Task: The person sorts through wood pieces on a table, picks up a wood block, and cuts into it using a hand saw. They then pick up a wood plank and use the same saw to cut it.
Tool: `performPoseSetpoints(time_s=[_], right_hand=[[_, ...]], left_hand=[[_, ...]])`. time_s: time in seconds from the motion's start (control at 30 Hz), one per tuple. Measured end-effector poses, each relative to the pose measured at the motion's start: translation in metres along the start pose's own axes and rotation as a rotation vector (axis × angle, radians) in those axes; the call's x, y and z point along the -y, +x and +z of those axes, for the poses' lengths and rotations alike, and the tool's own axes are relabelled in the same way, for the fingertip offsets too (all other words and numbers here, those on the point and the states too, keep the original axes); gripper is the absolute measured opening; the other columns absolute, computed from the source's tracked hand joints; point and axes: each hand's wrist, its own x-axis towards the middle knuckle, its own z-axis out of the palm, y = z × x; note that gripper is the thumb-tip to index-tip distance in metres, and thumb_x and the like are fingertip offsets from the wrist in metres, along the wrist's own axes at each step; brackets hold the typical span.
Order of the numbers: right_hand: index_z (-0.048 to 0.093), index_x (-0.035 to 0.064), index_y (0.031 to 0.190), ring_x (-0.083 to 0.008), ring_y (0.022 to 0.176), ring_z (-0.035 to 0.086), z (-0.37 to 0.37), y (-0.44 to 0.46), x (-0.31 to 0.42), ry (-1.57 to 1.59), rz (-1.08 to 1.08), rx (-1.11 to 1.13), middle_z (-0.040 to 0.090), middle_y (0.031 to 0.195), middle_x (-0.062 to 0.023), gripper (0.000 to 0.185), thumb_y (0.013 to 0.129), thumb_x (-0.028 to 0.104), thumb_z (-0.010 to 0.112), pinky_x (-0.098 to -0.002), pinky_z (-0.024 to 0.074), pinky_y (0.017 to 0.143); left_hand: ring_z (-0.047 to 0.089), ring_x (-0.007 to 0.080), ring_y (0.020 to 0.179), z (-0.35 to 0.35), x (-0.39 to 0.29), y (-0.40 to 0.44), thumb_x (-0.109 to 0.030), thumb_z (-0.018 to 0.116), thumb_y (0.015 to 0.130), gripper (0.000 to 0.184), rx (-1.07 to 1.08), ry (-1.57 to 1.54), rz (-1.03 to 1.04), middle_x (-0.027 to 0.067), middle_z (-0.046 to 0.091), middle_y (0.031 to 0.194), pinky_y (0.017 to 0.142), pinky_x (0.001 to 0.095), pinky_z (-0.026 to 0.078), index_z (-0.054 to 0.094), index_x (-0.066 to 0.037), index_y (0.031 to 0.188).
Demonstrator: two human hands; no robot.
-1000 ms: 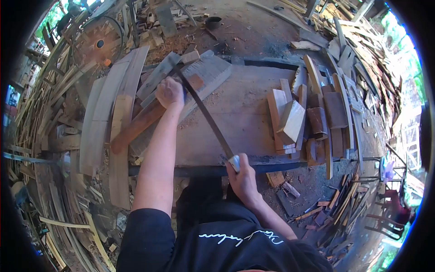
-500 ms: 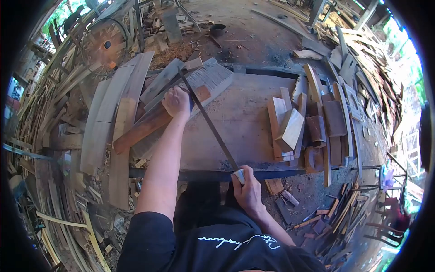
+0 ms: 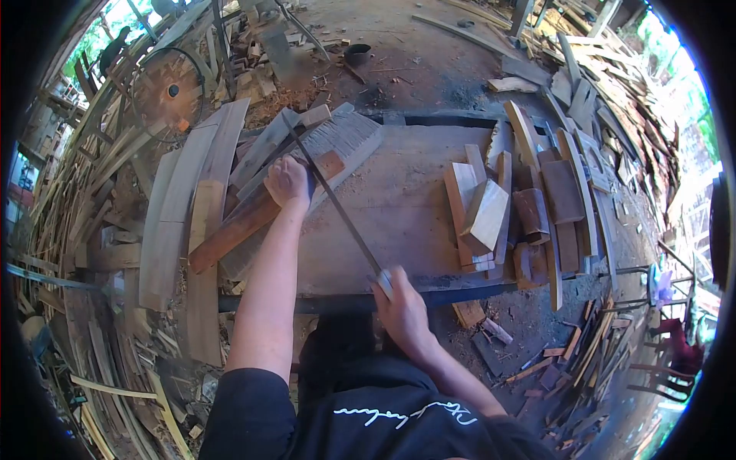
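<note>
My left hand (image 3: 289,182) is closed over a reddish-brown piece of wood (image 3: 234,239), pressing it onto other boards on the workbench (image 3: 399,203). In my right hand (image 3: 403,313), at the bench's near edge, is the light handle of a long, narrow saw (image 3: 345,213). Its dark blade slants away to the left and crosses the reddish wood just right of my left fist. Whether the teeth are in the wood cannot be made out. Under the held piece lies a thick grey block (image 3: 341,134) with a rough top.
Wood blocks (image 3: 488,218) are piled on the bench's right side. Long planks (image 3: 176,218) lean at its left, beside a round wire-guarded fan (image 3: 170,93). Scrap wood (image 3: 571,360) litters the floor, and a dark bowl (image 3: 357,54) sits beyond the bench.
My right hand has pushed the saw forward and left, away from my body. My left hand keeps its hold on the wood. The whole view has shifted slightly.
</note>
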Motion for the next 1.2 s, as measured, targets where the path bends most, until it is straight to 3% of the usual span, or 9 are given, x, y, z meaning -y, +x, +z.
performPoseSetpoints(time_s=[0.17, 0.4, 0.6, 0.67, 0.8, 0.97, 1.03, 1.2], right_hand=[[0.048, 0.0036, 0.099, -0.0447, 0.080, 0.063, 0.033, 0.056, 0.003, 0.007, -0.069, -0.010, 0.063, 0.085, -0.0237, 0.024, 0.090, 0.019, 0.065, -0.0497, 0.0523, 0.065], [0.045, 0.0035, 0.097, -0.0462, 0.077, 0.062, -0.018, -0.021, -0.007, 0.072, 0.080, 0.092, 0.062, 0.083, -0.0245, 0.025, 0.091, 0.019, 0.064, -0.0508, 0.0505, 0.062], [0.044, 0.0046, 0.101, -0.0458, 0.077, 0.062, 0.035, 0.065, 0.000, 0.023, -0.080, 0.011, 0.062, 0.084, -0.0247, 0.025, 0.093, 0.022, 0.061, -0.0530, 0.0486, 0.062], [0.044, 0.0046, 0.101, -0.0457, 0.078, 0.062, 0.024, 0.047, -0.003, 0.050, -0.057, 0.009, 0.062, 0.085, -0.0246, 0.025, 0.093, 0.021, 0.061, -0.0529, 0.0489, 0.063], [0.044, 0.0046, 0.102, -0.0462, 0.080, 0.062, -0.014, -0.019, -0.014, 0.118, 0.063, 0.106, 0.062, 0.087, -0.0243, 0.026, 0.092, 0.020, 0.062, -0.0527, 0.0496, 0.066], [0.044, 0.0035, 0.103, -0.0466, 0.082, 0.062, 0.007, 0.028, 0.006, 0.065, 0.073, 0.097, 0.063, 0.087, -0.0252, 0.027, 0.091, 0.019, 0.063, -0.0522, 0.0498, 0.067], [0.044, 0.0033, 0.102, -0.0465, 0.082, 0.062, 0.026, 0.056, 0.006, 0.058, -0.026, 0.018, 0.063, 0.086, -0.0256, 0.026, 0.092, 0.018, 0.062, -0.0521, 0.0498, 0.067], [0.043, 0.0031, 0.103, -0.0468, 0.080, 0.062, -0.007, 0.007, 0.005, 0.086, 0.012, 0.056, 0.062, 0.084, -0.0259, 0.026, 0.092, 0.018, 0.061, -0.0527, 0.0493, 0.066]], left_hand=[[0.062, 0.0284, 0.106, 0.001, 0.002, -0.002, -0.021, 0.032, 0.095, 0.041, 0.012, 0.029, -0.033, 0.0112, 0.069, 0.108, 0.092, 0.0435, 0.044, 0.070, -0.007, 0.095], [0.059, 0.0279, 0.111, -0.003, -0.001, -0.005, -0.020, 0.034, 0.094, 0.039, 0.085, 0.043, -0.037, 0.0113, 0.068, 0.112, 0.095, 0.0431, 0.043, 0.070, -0.006, 0.098], [0.060, 0.0288, 0.110, 0.009, 0.008, -0.003, -0.020, 0.033, 0.094, 0.039, -0.056, 0.009, 0.051, 0.0123, 0.068, 0.112, 0.094, 0.0439, 0.044, 0.070, -0.006, 0.099], [0.060, 0.0290, 0.111, 0.006, 0.004, 0.001, -0.021, 0.033, 0.095, 0.040, 0.027, 0.056, -0.049, 0.0124, 0.068, 0.112, 0.095, 0.0447, 0.044, 0.070, -0.007, 0.100], [0.059, 0.0283, 0.114, -0.002, -0.002, 0.000, -0.021, 0.031, 0.095, 0.042, 0.089, 0.078, -0.041, 0.0118, 0.067, 0.114, 0.097, 0.0456, 0.042, 0.070, -0.008, 0.102], [0.059, 0.0280, 0.114, 0.010, 0.009, 0.004, -0.022, 0.032, 0.095, 0.042, 0.102, 0.037, 0.001, 0.0129, 0.067, 0.114, 0.097, 0.0451, 0.041, 0.070, -0.008, 0.104], [0.059, 0.0280, 0.114, 0.004, 0.003, -0.002, -0.021, 0.032, 0.095, 0.041, 0.041, 0.033, -0.016, 0.0128, 0.067, 0.115, 0.098, 0.0445, 0.041, 0.070, -0.008, 0.104], [0.060, 0.0288, 0.112, -0.013, -0.004, 0.001, -0.020, 0.034, 0.094, 0.040, 0.134, 0.061, -0.062, 0.0130, 0.067, 0.115, 0.094, 0.0445, 0.044, 0.070, -0.007, 0.103]])
